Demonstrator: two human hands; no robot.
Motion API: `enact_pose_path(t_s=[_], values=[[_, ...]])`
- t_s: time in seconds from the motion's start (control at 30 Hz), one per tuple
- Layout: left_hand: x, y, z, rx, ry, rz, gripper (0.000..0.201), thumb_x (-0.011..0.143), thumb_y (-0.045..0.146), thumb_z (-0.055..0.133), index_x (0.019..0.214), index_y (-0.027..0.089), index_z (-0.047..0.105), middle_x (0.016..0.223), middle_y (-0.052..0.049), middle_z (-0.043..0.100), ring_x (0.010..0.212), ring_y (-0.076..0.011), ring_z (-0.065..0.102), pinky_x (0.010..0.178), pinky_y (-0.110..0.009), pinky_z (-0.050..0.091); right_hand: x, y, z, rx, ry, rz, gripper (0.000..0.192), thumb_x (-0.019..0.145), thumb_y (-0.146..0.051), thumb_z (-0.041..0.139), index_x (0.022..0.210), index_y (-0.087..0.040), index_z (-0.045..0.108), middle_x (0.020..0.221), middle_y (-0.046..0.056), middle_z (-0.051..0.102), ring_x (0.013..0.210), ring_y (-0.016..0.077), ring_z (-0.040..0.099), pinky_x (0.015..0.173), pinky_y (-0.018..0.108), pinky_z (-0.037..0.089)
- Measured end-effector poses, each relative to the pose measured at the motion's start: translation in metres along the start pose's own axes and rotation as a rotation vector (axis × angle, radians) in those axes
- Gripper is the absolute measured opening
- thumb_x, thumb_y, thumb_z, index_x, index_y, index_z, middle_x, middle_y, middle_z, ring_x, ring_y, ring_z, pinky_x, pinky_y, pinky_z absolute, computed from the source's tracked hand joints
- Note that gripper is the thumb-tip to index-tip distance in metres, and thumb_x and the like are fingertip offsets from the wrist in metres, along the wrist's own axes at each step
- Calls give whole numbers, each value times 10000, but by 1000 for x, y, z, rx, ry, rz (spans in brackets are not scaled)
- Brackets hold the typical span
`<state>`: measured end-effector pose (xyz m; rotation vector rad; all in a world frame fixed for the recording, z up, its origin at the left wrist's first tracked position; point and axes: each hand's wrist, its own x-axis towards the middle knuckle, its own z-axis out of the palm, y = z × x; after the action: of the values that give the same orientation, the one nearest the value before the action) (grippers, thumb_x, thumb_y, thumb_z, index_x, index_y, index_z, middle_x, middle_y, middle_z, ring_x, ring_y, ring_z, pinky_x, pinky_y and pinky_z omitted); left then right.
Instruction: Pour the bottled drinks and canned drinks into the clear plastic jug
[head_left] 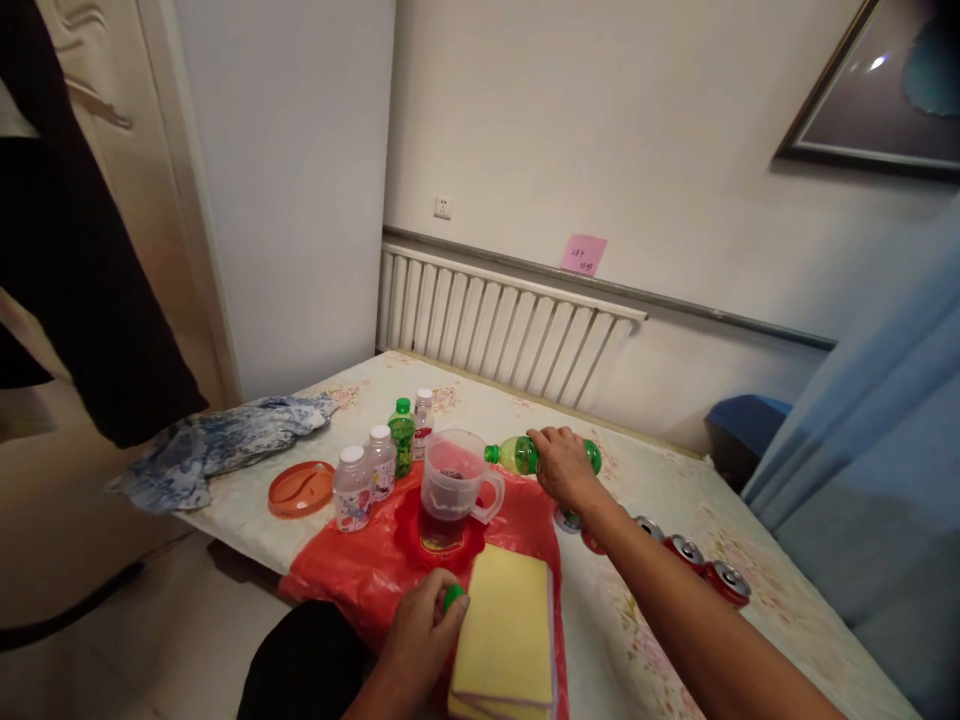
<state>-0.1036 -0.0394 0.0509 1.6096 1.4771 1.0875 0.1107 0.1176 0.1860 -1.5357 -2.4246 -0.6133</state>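
My right hand is wrapped round a green plastic bottle, held nearly level with its neck pointing left. The neck is close to the right rim of a clear plastic measuring jug. Dark liquid sits low in the jug, which stands on a red scalloped dish. No stream from the bottle can be made out. Nearer to me, my left hand pinches a green bottle cap between thumb and fingers. Beside it lies a stack of yellow cloths or pads, on a red plastic sheet.
Left of the jug stand a capped green bottle and several clear bottles with white caps. An orange lid and a blue-white cloth lie farther left. Several red cans are beyond my right forearm. A radiator lines the wall.
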Motion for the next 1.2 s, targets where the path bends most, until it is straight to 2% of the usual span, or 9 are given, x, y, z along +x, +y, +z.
enact_pose_path(t_s=[0.13,0.33,0.7,1.2], values=[[0,-6,-3,-6,2,-18,224,806,411,461,780,207,550,712,-17,586,668,-194,540,628,-293,399,14,-2,-6,-66,-12,-52,416,823,-82,520,1216,-199,584,1088,137,635,987,292,492,854,405,292],[-1,-5,-5,-26,-3,-15,252,796,353,452,893,178,607,828,-53,633,778,-220,574,729,-326,438,26,-7,-14,-144,-17,-119,438,809,-65,513,1225,-188,579,1098,138,631,1014,308,487,914,441,267],[-1,-13,-6,-75,33,-14,297,743,267,452,958,184,639,1014,-100,673,973,-267,616,894,-398,456,42,-18,-33,-272,31,-279,314,934,-128,422,1176,-172,618,1074,127,643,1068,317,488,1074,527,145],[-2,-14,-7,-73,44,-38,349,713,286,444,980,180,642,1043,-105,680,1009,-268,620,932,-399,456,47,-28,-42,-364,91,-401,254,900,-99,479,1101,-150,626,1032,122,637,1072,328,516,1092,568,187]])
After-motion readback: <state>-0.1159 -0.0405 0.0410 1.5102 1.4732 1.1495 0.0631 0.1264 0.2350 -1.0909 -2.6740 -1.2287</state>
